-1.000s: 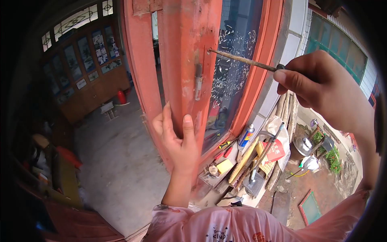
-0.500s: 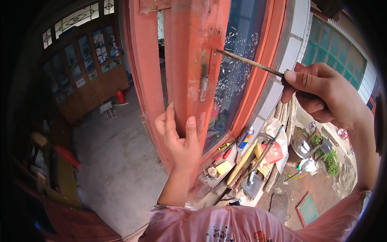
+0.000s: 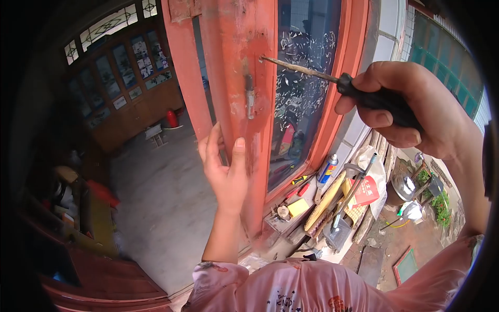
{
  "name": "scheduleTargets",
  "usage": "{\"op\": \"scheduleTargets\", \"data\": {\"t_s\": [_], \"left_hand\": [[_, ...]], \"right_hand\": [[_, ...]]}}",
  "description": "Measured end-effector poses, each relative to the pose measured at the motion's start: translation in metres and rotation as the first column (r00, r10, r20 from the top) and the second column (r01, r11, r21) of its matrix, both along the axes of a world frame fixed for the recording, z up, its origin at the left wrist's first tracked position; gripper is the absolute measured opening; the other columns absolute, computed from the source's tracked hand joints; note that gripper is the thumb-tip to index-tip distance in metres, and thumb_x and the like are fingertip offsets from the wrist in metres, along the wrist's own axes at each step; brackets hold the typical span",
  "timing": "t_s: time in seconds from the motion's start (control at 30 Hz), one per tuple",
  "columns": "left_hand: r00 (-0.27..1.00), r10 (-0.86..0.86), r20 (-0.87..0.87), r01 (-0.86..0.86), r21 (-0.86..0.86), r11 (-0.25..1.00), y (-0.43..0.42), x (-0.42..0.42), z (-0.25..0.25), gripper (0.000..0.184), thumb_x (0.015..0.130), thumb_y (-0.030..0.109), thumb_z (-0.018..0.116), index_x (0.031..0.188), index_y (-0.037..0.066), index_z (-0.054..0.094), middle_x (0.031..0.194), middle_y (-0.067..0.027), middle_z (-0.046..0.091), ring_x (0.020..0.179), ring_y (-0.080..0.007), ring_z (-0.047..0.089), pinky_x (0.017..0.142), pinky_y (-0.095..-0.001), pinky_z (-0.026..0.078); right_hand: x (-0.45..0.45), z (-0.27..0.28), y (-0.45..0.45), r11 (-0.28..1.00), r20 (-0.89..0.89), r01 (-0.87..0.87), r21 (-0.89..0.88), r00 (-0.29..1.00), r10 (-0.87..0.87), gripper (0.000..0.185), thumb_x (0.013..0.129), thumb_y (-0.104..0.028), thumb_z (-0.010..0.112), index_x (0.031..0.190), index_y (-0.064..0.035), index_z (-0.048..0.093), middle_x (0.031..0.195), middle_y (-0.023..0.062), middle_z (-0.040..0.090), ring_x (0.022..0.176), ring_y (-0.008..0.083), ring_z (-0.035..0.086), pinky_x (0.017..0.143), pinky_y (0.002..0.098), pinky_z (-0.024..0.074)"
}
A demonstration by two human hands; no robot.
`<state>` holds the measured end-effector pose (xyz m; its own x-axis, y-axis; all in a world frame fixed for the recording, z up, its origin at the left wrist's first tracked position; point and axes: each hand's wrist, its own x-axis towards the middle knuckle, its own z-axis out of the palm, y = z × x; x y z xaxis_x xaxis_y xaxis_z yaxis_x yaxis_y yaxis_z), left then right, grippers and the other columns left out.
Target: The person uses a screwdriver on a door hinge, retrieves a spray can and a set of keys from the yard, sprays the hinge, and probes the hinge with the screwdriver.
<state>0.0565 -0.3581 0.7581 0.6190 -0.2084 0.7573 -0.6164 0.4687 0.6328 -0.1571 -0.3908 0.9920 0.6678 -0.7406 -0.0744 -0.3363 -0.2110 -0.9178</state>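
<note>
In my right hand [image 3: 410, 104] is a screwdriver [image 3: 395, 107] with a black handle and a long, rusty-looking shaft. Its tip meets a small hole or slot in the face of the red wooden frame [image 3: 228, 67]. My fingers wrap round the handle. Lower down, my left hand [image 3: 224, 174] grips the edge of that frame, thumb on the near face and fingers behind. A worn metal hinge or bolt [image 3: 250, 97] sits on the frame between the screwdriver tip and my left hand.
Right of the frame is a glass pane [image 3: 304, 67] with white marks. Below lie a spray can [image 3: 328, 169], a yellow block [image 3: 298, 208], a hacksaw [image 3: 347, 192] and a red-and-white packet [image 3: 365, 192]. Indoors at left stand a red fire extinguisher [image 3: 172, 118] and a small stool [image 3: 154, 133].
My view has shifted, so the room and tools appear further right. The right hand has turned and come closer to the frame, showing more black handle. The left hand keeps its hold.
</note>
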Motion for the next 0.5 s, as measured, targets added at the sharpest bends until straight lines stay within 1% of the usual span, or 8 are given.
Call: {"op": "scheduleTargets", "data": {"t_s": [0.07,0.17,0.27,0.37,0.4,0.43,0.47,0.5], "left_hand": [[0.998,-0.055,-0.03,0.055,-0.001,0.998,0.003,0.0,0.003,0.044,0.09,0.012,0.061,0.127,-0.007,0.046,0.111,-0.0053,0.043,0.098,-0.013,0.052,0.087,-0.0271,0.043],[0.997,-0.06,-0.04,0.06,-0.011,0.998,0.001,0.002,0.002,0.045,0.09,0.011,0.061,0.127,-0.007,0.046,0.11,-0.0048,0.043,0.097,-0.0128,0.052,0.087,-0.0265,0.043],[0.998,-0.047,-0.052,0.046,-0.021,0.999,0.001,-0.001,0.006,0.045,0.086,0.013,0.065,0.124,-0.005,0.049,0.108,-0.0086,0.045,0.099,-0.0173,0.046,0.091,-0.0302,0.038],[0.999,-0.003,-0.039,0.0,-0.088,0.996,-0.007,-0.002,0.001,0.045,0.086,0.012,0.065,0.124,-0.006,0.049,0.107,-0.0087,0.044,0.099,-0.0172,0.046,0.09,-0.03,0.038],[0.999,-0.007,-0.054,0.001,-0.106,0.994,-0.009,-0.002,0.0,0.045,0.085,0.012,0.065,0.124,-0.006,0.049,0.107,-0.0085,0.044,0.099,-0.0172,0.046,0.09,-0.0302,0.038],[0.997,-0.014,-0.07,0.006,-0.126,0.992,-0.011,-0.003,0.0,0.046,0.085,0.011,0.066,0.124,-0.006,0.049,0.107,-0.0084,0.044,0.099,-0.0172,0.046,0.09,-0.0304,0.038],[0.996,-0.025,-0.088,0.012,-0.146,0.989,-0.012,-0.004,0.001,0.046,0.085,0.011,0.066,0.124,-0.006,0.049,0.106,-0.0083,0.044,0.099,-0.0172,0.045,0.09,-0.0306,0.038],[0.998,-0.031,-0.063,0.023,-0.133,0.991,-0.013,-0.003,0.001,0.047,0.085,0.013,0.065,0.125,-0.006,0.048,0.107,-0.0079,0.041,0.1,-0.0165,0.045,0.09,-0.0303,0.038]], "right_hand": [[0.0,-0.004,-0.003,0.992,0.062,0.048,0.116,0.997,-0.056,0.035,0.092,-0.024,0.046,0.095,0.0079,0.06,0.054,-0.003,0.041,0.033,0.0029,0.029,0.028,0.019,0.0216],[-0.003,-0.006,-0.007,0.957,0.095,-0.017,0.289,0.995,-0.011,0.035,0.093,-0.025,0.047,0.096,0.0077,0.06,0.055,-0.0031,0.042,0.034,0.0019,0.027,0.028,0.0187,0.0187],[0.001,0.002,-0.002,0.982,-0.011,0.021,0.189,1.0,-0.02,0.035,0.094,-0.026,0.047,0.097,0.0069,0.06,0.055,-0.0031,0.042,0.034,0.0017,0.025,0.028,0.0189,0.0164],[0.009,0.011,0.013,0.994,-0.127,0.111,0.015,0.986,-0.108,0.035,0.094,-0.027,0.049,0.094,0.0059,0.061,0.053,-0.0034,0.039,0.035,0.002,0.025,0.029,0.0202,0.0149],[0.009,0.011,0.014,0.989,-0.202,0.051,-0.142,0.976,-0.079,0.035,0.094,-0.027,0.05,0.092,0.0057,0.062,0.052,-0.0035,0.038,0.035,0.0021,0.025,0.03,0.0207,0.0148],[0.009,0.012,0.014,0.957,-0.283,-0.019,-0.29,0.957,-0.067,0.035,0.094,-0.027,0.051,0.091,0.0056,0.062,0.052,-0.0036,0.036,0.036,0.0023,0.024,0.031,0.0212,0.0146],[0.01,0.011,0.014,0.924,-0.318,-0.03,-0.381,0.943,-0.101,0.036,0.094,-0.028,0.052,0.088,0.0055,0.062,0.05,-0.0038,0.035,0.036,0.0027,0.024,0.032,0.0216,0.0146],[0.014,0.01,0.016,0.882,-0.351,-0.042,-0.469,0.926,-0.142,0.037,0.094,-0.029,0.053,0.086,0.0054,0.063,0.049,-0.0039,0.034,0.036,0.003,0.023,0.034,0.0219,0.0147]]}}
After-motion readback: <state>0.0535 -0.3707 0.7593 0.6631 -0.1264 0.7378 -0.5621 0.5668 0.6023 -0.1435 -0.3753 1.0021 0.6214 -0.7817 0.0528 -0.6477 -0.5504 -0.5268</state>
